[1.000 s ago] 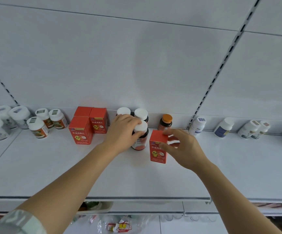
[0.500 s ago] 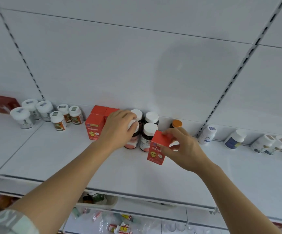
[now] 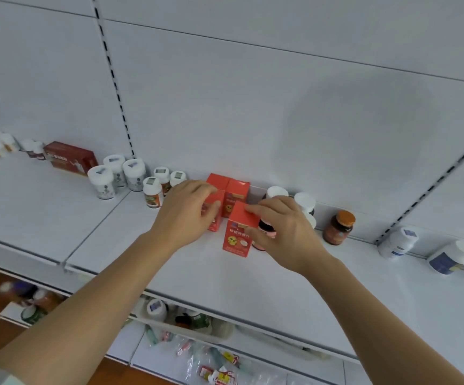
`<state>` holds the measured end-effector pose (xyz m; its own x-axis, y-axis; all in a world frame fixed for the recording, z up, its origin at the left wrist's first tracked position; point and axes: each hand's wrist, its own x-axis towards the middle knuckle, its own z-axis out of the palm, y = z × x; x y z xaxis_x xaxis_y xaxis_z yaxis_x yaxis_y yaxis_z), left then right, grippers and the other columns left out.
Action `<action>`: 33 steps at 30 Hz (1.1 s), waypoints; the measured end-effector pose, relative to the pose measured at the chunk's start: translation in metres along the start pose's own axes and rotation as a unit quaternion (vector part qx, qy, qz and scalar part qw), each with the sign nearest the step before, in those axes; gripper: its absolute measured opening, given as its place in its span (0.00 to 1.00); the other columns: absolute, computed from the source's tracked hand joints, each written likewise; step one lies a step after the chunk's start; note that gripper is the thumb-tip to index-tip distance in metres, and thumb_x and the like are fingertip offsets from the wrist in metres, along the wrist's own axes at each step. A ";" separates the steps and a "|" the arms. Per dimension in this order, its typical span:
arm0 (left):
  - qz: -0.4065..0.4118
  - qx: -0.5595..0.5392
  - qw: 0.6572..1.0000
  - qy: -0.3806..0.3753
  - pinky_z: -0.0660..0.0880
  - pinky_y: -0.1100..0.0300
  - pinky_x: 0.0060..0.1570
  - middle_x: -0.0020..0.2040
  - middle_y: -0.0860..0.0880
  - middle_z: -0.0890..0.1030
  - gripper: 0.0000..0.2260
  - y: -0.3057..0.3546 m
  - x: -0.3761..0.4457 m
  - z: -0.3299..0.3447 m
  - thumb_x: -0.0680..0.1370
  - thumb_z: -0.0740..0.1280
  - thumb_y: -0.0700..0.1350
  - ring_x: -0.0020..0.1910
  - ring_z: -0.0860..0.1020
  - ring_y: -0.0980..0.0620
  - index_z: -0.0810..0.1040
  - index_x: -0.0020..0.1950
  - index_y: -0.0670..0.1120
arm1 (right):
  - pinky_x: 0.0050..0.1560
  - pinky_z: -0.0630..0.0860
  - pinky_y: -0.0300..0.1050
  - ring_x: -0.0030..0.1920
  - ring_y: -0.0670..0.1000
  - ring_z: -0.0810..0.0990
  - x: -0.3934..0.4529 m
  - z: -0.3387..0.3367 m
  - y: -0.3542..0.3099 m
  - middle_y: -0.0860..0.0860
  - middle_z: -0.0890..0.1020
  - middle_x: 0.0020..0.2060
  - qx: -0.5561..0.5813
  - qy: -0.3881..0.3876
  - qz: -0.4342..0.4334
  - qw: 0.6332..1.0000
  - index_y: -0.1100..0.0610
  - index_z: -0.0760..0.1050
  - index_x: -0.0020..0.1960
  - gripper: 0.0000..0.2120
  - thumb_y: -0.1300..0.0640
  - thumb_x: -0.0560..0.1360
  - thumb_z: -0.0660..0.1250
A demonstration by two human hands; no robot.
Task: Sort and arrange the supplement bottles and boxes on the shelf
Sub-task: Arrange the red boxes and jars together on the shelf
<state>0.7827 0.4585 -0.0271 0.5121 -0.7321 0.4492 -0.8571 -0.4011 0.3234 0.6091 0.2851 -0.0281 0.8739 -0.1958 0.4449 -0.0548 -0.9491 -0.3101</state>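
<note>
My right hand pinches a small red box by its top and right side; the box stands upright on the white shelf. My left hand curls over the front red box of a cluster of red boxes just to the left. The two front boxes sit close together. Dark bottles with white caps stand behind my right hand, partly hidden by it. An orange-capped brown bottle is further right.
White jars and small labelled bottles line the back on the left, with a dark red carton beyond. White bottles lie at the right. A lower shelf holds a bin of packets.
My left hand left the dark bottle and moved left onto the red box cluster. My right hand carried its red box left, beside that cluster. The view swung left.
</note>
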 end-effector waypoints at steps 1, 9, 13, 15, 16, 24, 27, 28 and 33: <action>-0.001 -0.003 1.000 -0.006 0.74 0.48 0.57 0.57 0.49 0.81 0.17 -0.007 0.000 -0.003 0.79 0.62 0.53 0.58 0.78 0.47 0.80 0.59 0.44 | 0.65 0.69 0.48 0.59 0.54 0.75 0.006 0.006 0.000 0.46 0.81 0.55 -0.010 0.002 0.002 1.000 0.51 0.80 0.63 0.22 0.40 0.75 0.65; 0.036 -0.037 0.998 -0.031 0.75 0.48 0.55 0.55 0.50 0.81 0.14 -0.048 0.002 -0.004 0.78 0.63 0.51 0.55 0.78 0.48 0.80 0.58 0.45 | 0.62 0.71 0.60 0.60 0.56 0.76 0.030 0.048 -0.004 0.46 0.82 0.56 -0.086 0.004 0.038 0.996 0.51 0.80 0.62 0.22 0.41 0.74 0.64; 0.059 -0.048 0.997 -0.033 0.74 0.51 0.55 0.55 0.50 0.81 0.12 -0.053 0.003 -0.002 0.78 0.65 0.49 0.55 0.77 0.48 0.80 0.57 0.45 | 0.63 0.70 0.61 0.62 0.57 0.75 0.033 0.056 -0.008 0.46 0.82 0.56 -0.138 -0.005 0.062 0.988 0.51 0.79 0.62 0.22 0.41 0.75 0.60; 0.065 -0.055 0.996 -0.032 0.74 0.51 0.55 0.55 0.50 0.81 0.12 -0.054 0.006 -0.001 0.77 0.65 0.48 0.55 0.77 0.48 0.80 0.56 0.45 | 0.64 0.70 0.61 0.64 0.58 0.74 0.033 0.059 -0.007 0.46 0.82 0.57 -0.163 -0.019 0.069 0.984 0.51 0.79 0.61 0.22 0.40 0.75 0.59; 0.066 -0.058 0.996 -0.032 0.73 0.51 0.56 0.55 0.50 0.80 0.12 -0.055 0.007 0.000 0.77 0.65 0.48 0.55 0.77 0.48 0.80 0.56 0.45 | 0.64 0.70 0.61 0.64 0.58 0.74 0.032 0.060 -0.006 0.47 0.82 0.57 -0.174 -0.021 0.066 0.982 0.51 0.80 0.61 0.22 0.41 0.75 0.60; 0.070 -0.064 0.995 -0.030 0.72 0.54 0.57 0.56 0.51 0.80 0.11 -0.058 0.016 0.002 0.78 0.66 0.48 0.57 0.76 0.50 0.80 0.57 0.46 | 0.60 0.71 0.57 0.58 0.59 0.76 0.038 0.069 -0.009 0.50 0.81 0.52 -0.251 -0.007 0.026 0.968 0.54 0.79 0.55 0.17 0.52 0.67 0.74; 0.069 -0.061 0.995 -0.027 0.73 0.54 0.57 0.55 0.51 0.80 0.10 -0.061 0.016 0.002 0.78 0.66 0.48 0.56 0.77 0.50 0.80 0.57 0.46 | 0.61 0.70 0.56 0.59 0.59 0.75 0.042 0.073 -0.009 0.52 0.80 0.53 -0.259 0.013 0.005 0.966 0.56 0.78 0.55 0.16 0.56 0.68 0.71; 0.068 -0.061 0.996 -0.025 0.73 0.53 0.56 0.55 0.51 0.80 0.10 -0.062 0.016 0.002 0.78 0.66 0.48 0.56 0.77 0.50 0.80 0.56 0.46 | 0.61 0.69 0.56 0.59 0.59 0.75 0.043 0.075 -0.008 0.52 0.80 0.53 -0.262 0.016 0.003 0.965 0.56 0.78 0.55 0.15 0.56 0.68 0.70; 0.066 -0.059 0.996 -0.027 0.73 0.52 0.56 0.54 0.51 0.80 0.10 -0.065 0.016 0.004 0.78 0.66 0.48 0.55 0.77 0.50 0.80 0.56 0.46 | 0.61 0.69 0.56 0.58 0.59 0.75 0.042 0.080 -0.004 0.53 0.80 0.52 -0.276 0.022 0.010 0.961 0.57 0.78 0.54 0.14 0.55 0.69 0.71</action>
<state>0.8460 0.4712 -0.0442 0.3888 -0.8043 0.4494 -0.9023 -0.2339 0.3620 0.6846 0.3002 -0.0758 0.8495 -0.2137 0.4824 -0.3290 -0.9293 0.1679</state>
